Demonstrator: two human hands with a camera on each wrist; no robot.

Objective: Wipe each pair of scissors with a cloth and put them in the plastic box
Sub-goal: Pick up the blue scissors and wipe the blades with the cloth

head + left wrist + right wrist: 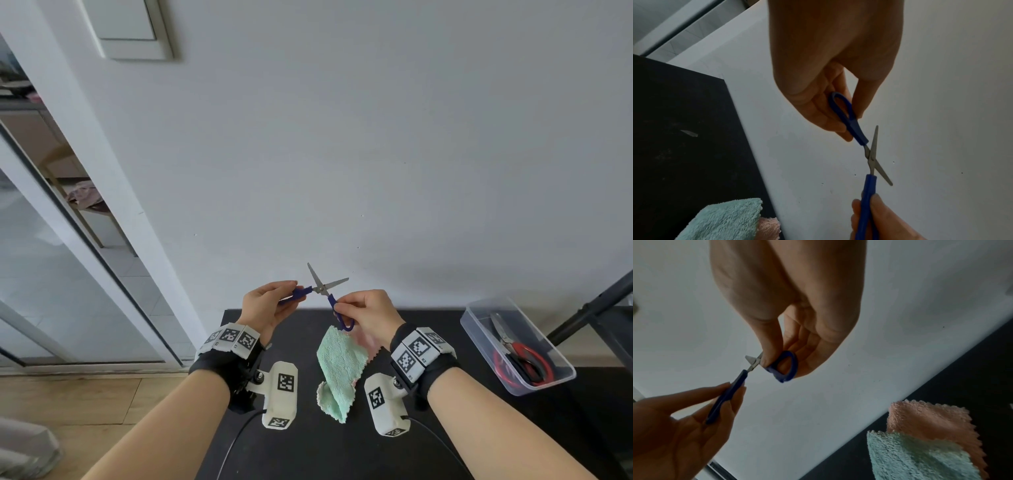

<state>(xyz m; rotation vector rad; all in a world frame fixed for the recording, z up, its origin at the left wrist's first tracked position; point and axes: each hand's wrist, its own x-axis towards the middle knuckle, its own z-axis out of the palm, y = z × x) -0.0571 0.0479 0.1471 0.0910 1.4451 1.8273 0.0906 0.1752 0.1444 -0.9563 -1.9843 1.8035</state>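
Blue scissors held open above the cloth

The left hand [265,306] pinches one blue handle between thumb and fingers, and the right hand [368,313] pinches the other handle loop the same way. Between them the blue scissors [322,289] hang in the air over the far edge of the table [342,455], blades spread in a V pointing toward the wall. Pulling the handles apart this way probably bares the inner faces of the blades for wiping. The cloth [339,370], mint green with a pink layer under it, lies crumpled on the table just below the hands, touched by neither, so the wipe looks not yet begun. Well off to the right, the plastic box [479,317] already holds red-and-black scissors [522,359], likely done
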